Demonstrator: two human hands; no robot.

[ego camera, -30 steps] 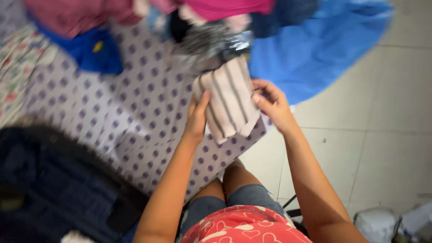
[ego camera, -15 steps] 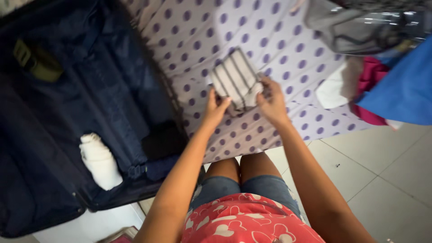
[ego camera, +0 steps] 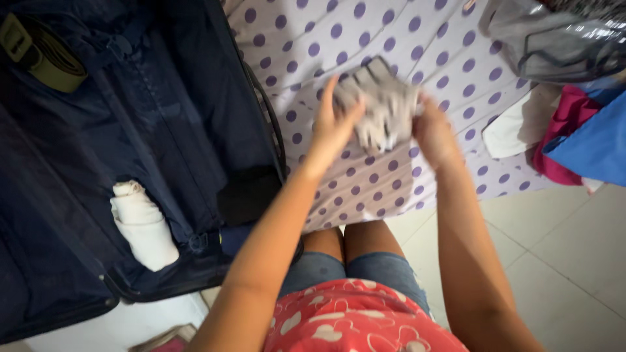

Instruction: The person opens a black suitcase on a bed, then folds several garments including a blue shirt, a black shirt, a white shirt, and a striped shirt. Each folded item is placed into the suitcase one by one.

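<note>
Striped cloth [ego camera: 381,107]: blurred, clamped between left hand [ego camera: 331,127] and right hand [ego camera: 433,133]; above dotted bedsheet [ego camera: 404,39], beside suitcase [ego camera: 130,117], partly cut off.

Soft, even daylight fills the scene, with no hard shadows. Motion blur smears the left hand [ego camera: 334,128], the right hand [ego camera: 433,132] and the striped cloth [ego camera: 383,107] between them. The open navy suitcase [ego camera: 98,150] reads dark and underexposed, while the clear plastic bag [ego camera: 554,42] catches small glints of glare.
</note>
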